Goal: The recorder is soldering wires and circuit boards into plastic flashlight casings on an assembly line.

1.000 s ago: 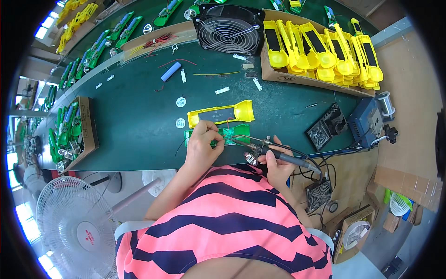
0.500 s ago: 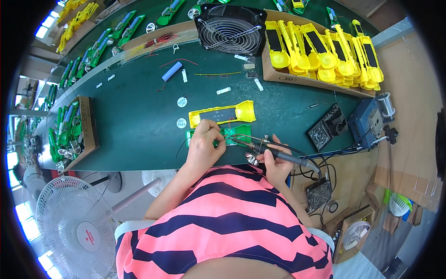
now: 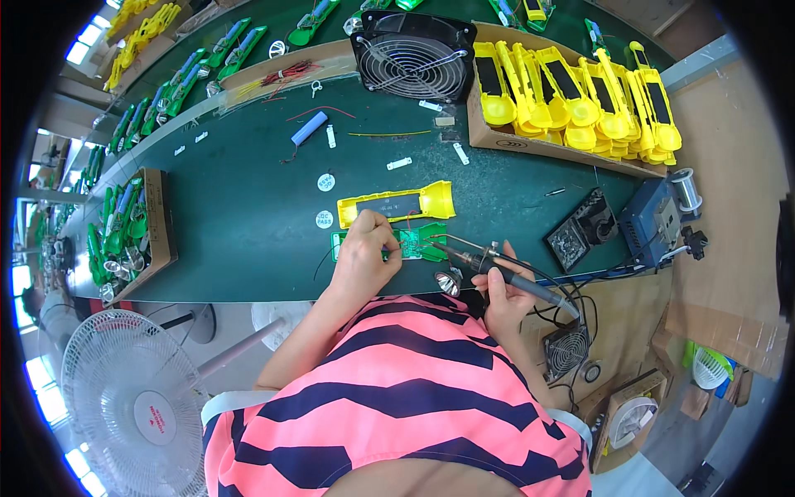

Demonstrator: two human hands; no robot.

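My left hand is closed in a pinch over the left part of a green housing; what its fingertips hold is hidden. A small green circuit board shows just right of those fingers, with thin red wires at it. My right hand grips a soldering iron with a thin metal tube running along it. The iron points left, its tip over the right part of the green housing, a little off the board. Beside the iron hangs a shiny round reflector. A yellow housing with a dark panel lies just beyond the green one.
A carton of yellow housings stands at back right, beside a black fan. A blue soldering station and a black iron stand are at right. Far left sits a box of green assemblies. A blue battery cell lies mid-table.
The soldering iron's tip has drawn back to the right from the circuit board, my right hand moving slightly right with it. My left hand stays in nearly the same place.
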